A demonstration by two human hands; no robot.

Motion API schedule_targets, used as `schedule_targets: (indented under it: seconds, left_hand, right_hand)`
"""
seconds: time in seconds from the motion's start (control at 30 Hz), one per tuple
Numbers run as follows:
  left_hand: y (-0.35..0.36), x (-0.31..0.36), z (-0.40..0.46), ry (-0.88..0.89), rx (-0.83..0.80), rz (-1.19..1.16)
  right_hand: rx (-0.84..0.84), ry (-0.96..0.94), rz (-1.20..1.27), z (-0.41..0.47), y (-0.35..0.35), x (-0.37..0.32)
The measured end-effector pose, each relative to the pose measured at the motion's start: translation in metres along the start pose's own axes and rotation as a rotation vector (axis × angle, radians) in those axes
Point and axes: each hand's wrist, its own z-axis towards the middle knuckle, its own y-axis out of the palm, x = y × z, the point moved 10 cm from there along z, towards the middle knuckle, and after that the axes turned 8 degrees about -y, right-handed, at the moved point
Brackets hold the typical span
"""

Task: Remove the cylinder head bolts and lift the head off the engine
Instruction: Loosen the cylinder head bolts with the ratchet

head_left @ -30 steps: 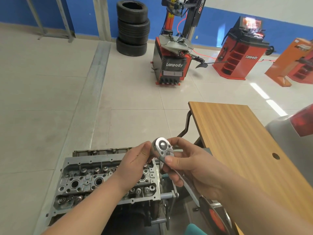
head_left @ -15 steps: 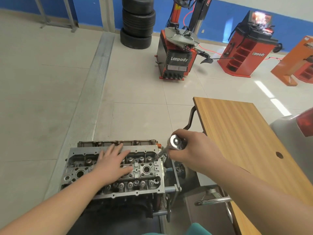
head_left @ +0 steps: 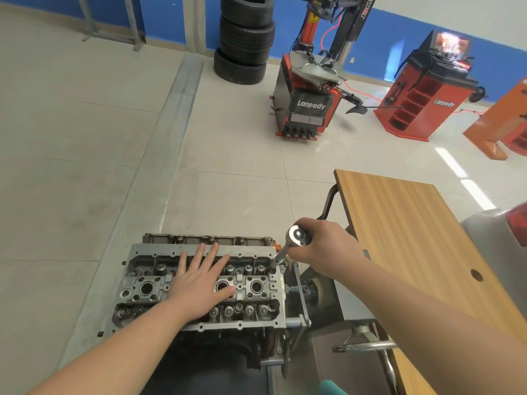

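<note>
Low in the frame, left of centre, the cylinder head [head_left: 199, 283] sits bolted on top of the engine [head_left: 216, 354], which hangs in a stand beside the wooden tabletop [head_left: 413, 238]. The left hand [head_left: 199, 286] lies flat across the middle of the head, fingers straight and spread, holding nothing, just pressing down. The right hand [head_left: 322, 246] has its grip wrapped tight round the ratchet [head_left: 298, 238], whose extension runs down to the head's upper right corner; whether the socket is seated on a bolt there, I cannot tell.

That head looks like a cast metal slab, so I judge it heavy, rigid and awkward, with sharp machined edges. Once the bolts are out it should be taken with both hands at opposite ends, under the outer rim, and lifted straight up.

Against a second ago, big change: both hands were up at the ratchet then, fiddling with its round end. Half a second ago the left palm was already down on the head, and now the tool points steeper into that corner.
</note>
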Motion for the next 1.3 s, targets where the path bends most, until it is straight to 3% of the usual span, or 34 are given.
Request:
schedule_targets:
  seconds: [0.23, 0.57, 0.93, 1.3]
  left_hand:
    - [0.001, -0.001, 0.0, 0.013, -0.013, -0.01]
    - [0.004, -0.001, 0.002, 0.033, 0.005, -0.007]
    - [0.002, 0.002, -0.001, 0.048, 0.047, 0.004]
    - [-0.011, 0.003, -0.031, 0.034, 0.257, -0.06]
  right_hand:
    - [-0.104, -0.043, -0.121, 0.003, -0.001, -0.014]
    - [-0.114, -0.21, -0.352, 0.021, -0.005, -0.032]
    - [-0.091, -0.001, -0.116, 0.014, 0.006, -0.018]
    - [-0.05, 0.3, 0.106, 0.005, 0.02, 0.01]
